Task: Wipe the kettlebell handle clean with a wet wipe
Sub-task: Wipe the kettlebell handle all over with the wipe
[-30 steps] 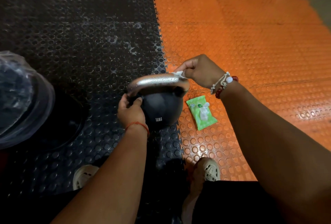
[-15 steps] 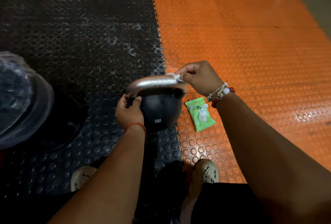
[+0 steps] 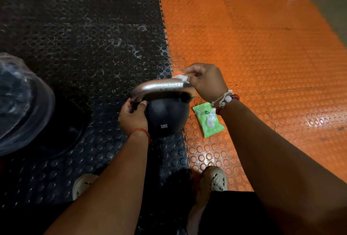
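Observation:
A black kettlebell (image 3: 166, 117) marked 12KG stands on the floor where the black and orange mats meet. Its silver handle (image 3: 159, 88) arches across the top and shows wet droplets. My left hand (image 3: 133, 116) grips the left end of the handle, at its base. My right hand (image 3: 206, 82) pinches a small white wet wipe (image 3: 180, 78) and presses it on the right end of the handle. A green wipe packet (image 3: 208, 120) lies on the orange mat just right of the kettlebell, with a white wipe poking out.
Studded black mat (image 3: 84, 47) on the left, studded orange mat (image 3: 244, 37) on the right. A large plastic-wrapped dark object (image 3: 20, 103) sits at the left edge beside a round black plate (image 3: 62, 131). My two feet (image 3: 216, 180) are below the kettlebell.
My right hand with the wipe has slid slightly leftward along the handle's right end. The left hand and the kettlebell have stayed put.

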### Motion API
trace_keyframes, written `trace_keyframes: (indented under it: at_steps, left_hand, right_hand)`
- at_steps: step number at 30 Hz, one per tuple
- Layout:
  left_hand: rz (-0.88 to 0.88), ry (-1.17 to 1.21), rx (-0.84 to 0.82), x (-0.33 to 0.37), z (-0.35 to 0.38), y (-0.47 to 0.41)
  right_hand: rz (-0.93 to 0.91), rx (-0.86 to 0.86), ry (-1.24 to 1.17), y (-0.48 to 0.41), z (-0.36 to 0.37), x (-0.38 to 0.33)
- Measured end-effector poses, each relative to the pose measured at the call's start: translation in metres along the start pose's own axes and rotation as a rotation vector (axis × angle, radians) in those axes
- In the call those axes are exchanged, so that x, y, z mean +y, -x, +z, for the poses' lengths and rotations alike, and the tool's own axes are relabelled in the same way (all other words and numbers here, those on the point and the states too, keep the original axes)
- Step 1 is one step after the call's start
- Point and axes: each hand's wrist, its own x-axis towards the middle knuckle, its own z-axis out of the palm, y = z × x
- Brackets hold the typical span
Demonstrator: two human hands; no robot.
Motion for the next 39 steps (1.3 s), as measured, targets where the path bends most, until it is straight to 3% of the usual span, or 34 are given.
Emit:
trace_keyframes:
  at_steps: [4,8,12,16,20,24,29,33,39]
  left_hand:
    - [0.003,0.025,-0.007,0.002,0.000,0.001]
    - [0.001,0.003,-0.008,0.002,-0.002,0.001]
    - [0.002,-0.018,-0.011,0.001,-0.002,0.000]
    - [0.007,-0.017,-0.013,0.002,-0.003,0.002]
    - [0.009,-0.018,-0.022,0.003,-0.004,0.001]
    - [0.013,-0.024,-0.023,0.004,-0.004,0.001]
    - [0.010,-0.024,-0.023,0.004,-0.004,0.001]
    - [0.010,-0.027,-0.026,0.006,-0.004,0.003]
    - [0.007,-0.039,-0.030,0.006,-0.005,0.001]
  right_hand:
    - [-0.169,0.033,0.099,0.012,0.006,-0.005]
    - [-0.082,0.060,0.114,0.008,0.004,-0.004]
    - [-0.215,0.078,0.161,0.021,0.009,-0.014]
    - [-0.133,0.113,0.137,0.017,0.009,-0.012]
    - [-0.236,0.157,0.159,0.027,0.018,-0.012]
    - [-0.189,0.227,0.127,0.024,0.016,-0.008]
    - [-0.292,0.271,0.223,0.036,0.024,-0.009]
    - [-0.224,0.327,0.167,0.028,0.025,-0.011]
    - [-0.278,0.367,0.180,0.039,0.033,-0.007]
